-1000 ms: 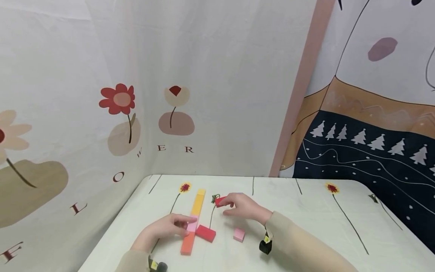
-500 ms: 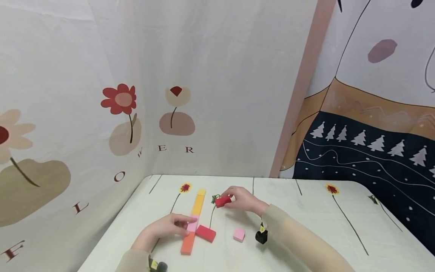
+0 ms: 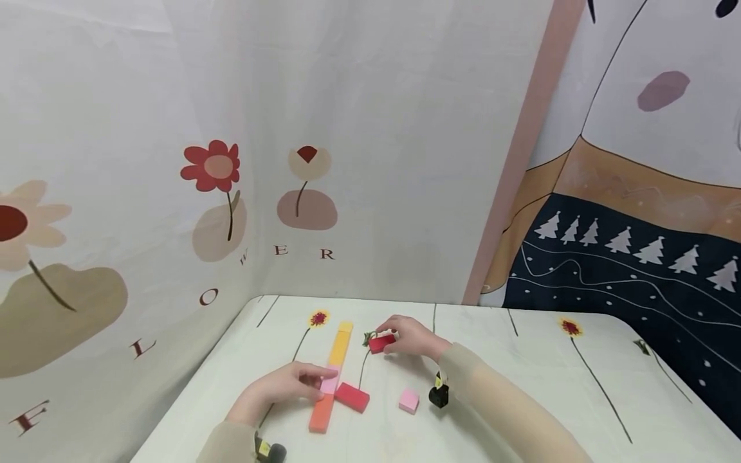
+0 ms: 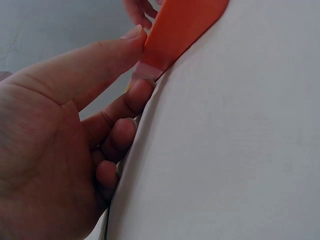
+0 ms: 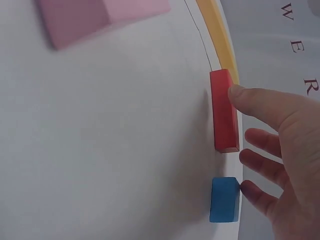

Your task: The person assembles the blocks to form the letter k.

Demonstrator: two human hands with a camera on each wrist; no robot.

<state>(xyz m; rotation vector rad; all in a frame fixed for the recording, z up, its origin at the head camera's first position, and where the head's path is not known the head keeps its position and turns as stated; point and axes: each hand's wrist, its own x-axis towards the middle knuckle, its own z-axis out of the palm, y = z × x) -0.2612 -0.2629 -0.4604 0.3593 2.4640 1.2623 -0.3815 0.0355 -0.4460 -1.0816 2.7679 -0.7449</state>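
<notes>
A straight row [image 3: 339, 349] of orange, pink and yellow blocks lies on the table. My left hand [image 3: 285, 388] holds the row around its pink block [image 3: 330, 381], the thumb by the joint with the orange block [image 3: 321, 415]. In the left wrist view the thumb lies against the orange block [image 4: 182, 30]. Right of the row, my right hand [image 3: 412, 337] is at a red block [image 3: 379, 343]. The right wrist view shows its thumb touching the red block [image 5: 223, 110], the other fingers loosely bent beside it, near a blue block [image 5: 224, 200].
A second red block [image 3: 352, 397] lies slantwise against or very close to the row's right side. Further right is a small pink block [image 3: 409, 401]. The patterned cloth on the table [image 3: 521, 386] meets a hanging cloth [image 3: 393, 193] behind.
My right hand has moved slightly left and turned about the red block, which has shifted a little and tilted, then lies flatter. My left hand has stayed at the row.
</notes>
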